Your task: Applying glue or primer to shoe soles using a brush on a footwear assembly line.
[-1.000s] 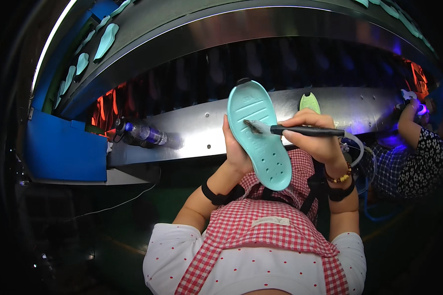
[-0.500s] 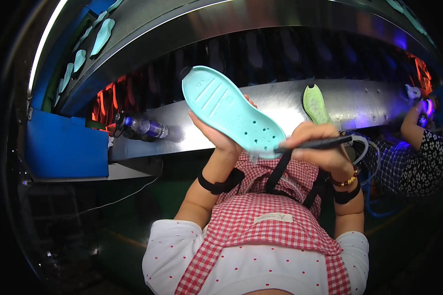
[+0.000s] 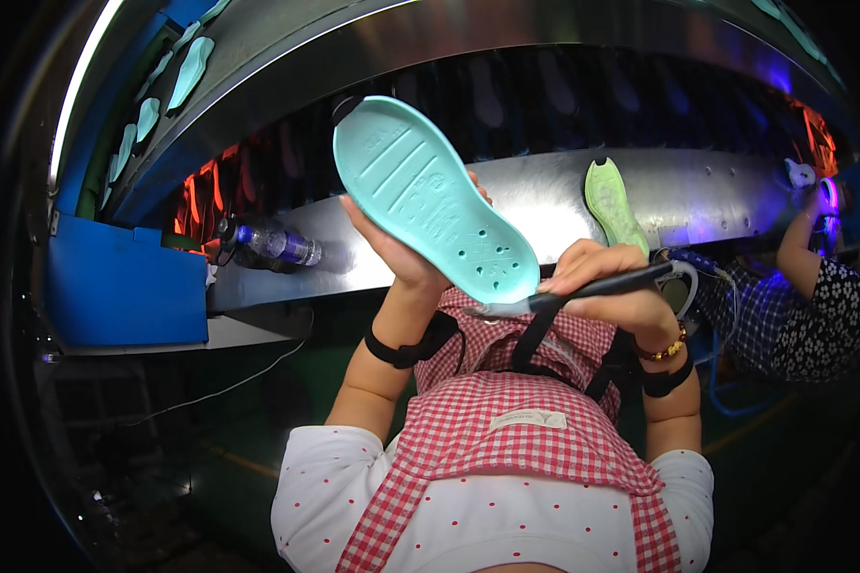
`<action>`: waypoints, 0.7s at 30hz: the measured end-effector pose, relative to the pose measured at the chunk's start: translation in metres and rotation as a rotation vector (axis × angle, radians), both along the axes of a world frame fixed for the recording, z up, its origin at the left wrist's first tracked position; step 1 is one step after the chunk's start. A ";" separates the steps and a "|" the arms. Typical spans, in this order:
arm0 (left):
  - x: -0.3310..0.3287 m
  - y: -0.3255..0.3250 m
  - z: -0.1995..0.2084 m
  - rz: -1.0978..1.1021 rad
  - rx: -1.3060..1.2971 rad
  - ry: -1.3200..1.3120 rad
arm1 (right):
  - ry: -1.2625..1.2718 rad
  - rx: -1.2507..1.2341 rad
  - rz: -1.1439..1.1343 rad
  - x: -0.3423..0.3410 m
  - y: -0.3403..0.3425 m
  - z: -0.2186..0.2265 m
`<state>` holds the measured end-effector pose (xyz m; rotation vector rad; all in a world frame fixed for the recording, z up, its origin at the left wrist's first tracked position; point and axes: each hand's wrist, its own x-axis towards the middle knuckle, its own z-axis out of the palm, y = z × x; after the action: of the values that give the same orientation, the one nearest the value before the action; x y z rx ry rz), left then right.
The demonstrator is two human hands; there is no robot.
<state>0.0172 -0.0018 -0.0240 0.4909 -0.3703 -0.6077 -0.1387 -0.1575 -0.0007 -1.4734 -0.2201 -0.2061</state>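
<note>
Sole, turquoise, sits tilted in the left hand, off the counter, that grip wrapped underneath; the right hand has a brush pinched in its grip. A slack left grip could let the brush's push knock it loose. I count one held sole, one brush, one green sole.

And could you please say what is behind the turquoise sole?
The left hand supports the turquoise sole from behind, fingertips showing past its edge; a metal ledge shows beyond. The rest of those fingers is covered.
</note>
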 end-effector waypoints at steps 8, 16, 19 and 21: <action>-0.031 -0.010 0.011 -0.066 0.007 0.318 | 0.180 0.624 -0.146 0.007 0.017 -0.019; -0.010 0.003 -0.011 -0.388 0.144 0.072 | 0.276 0.017 -0.064 -0.006 0.010 0.029; 0.000 -0.001 -0.006 -0.510 0.175 -0.008 | 0.116 -0.216 -0.178 0.003 0.004 0.022; 0.004 -0.001 -0.001 -0.605 0.151 0.077 | -0.070 -0.302 0.030 0.006 0.004 0.019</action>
<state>0.0215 -0.0030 -0.0248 0.4980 -0.4024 -1.2439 -0.1332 -0.1536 0.0180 -1.7624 -0.3408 -0.2063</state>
